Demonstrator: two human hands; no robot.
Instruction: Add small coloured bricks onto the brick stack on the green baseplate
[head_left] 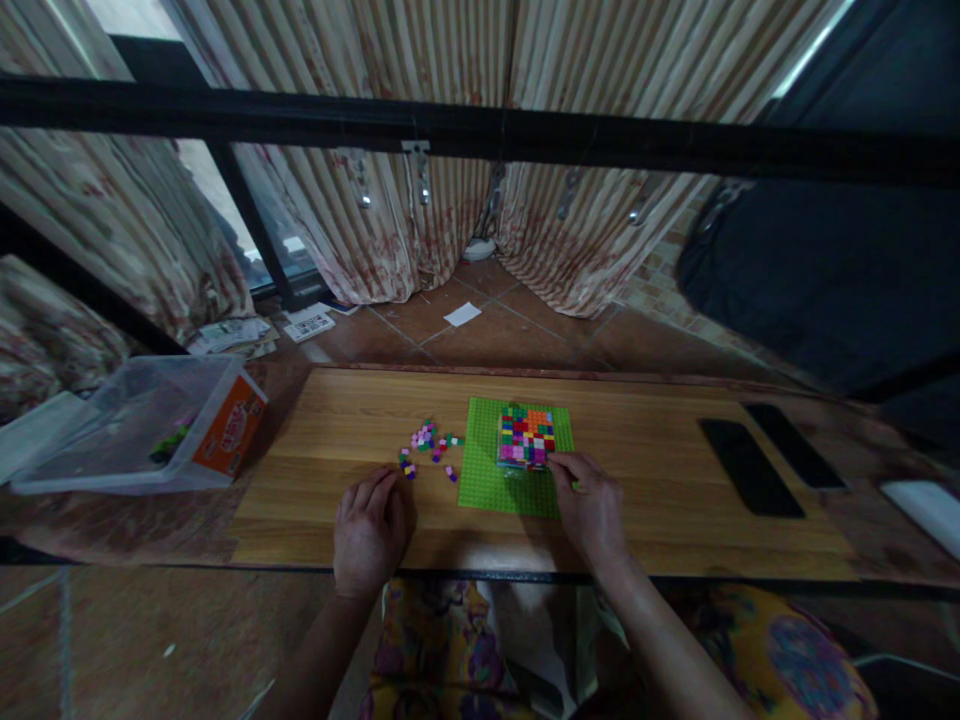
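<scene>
A square block of small multicoloured building bricks [527, 437] stands on a green studded baseplate [480, 488]. At the block's front right corner, the fingertips of my right hand [592, 502] are pinched together; whatever lies between them is hidden. To the left of the plate, loose small bricks [424, 436] in pink, purple, green and other colours lie scattered on the wooden board. My left hand [369, 528] rests on the board just in front of these pieces. Its fingers are curled and closed, and I cannot make out anything in them.
A clear plastic bin [142, 425] with an orange label stands at the left, some green pieces inside. Two dark flat phone-like slabs [752, 468] lie at the right. A dark metal bar [480, 130] crosses beyond the wooden board [652, 430], before striped curtains [420, 60].
</scene>
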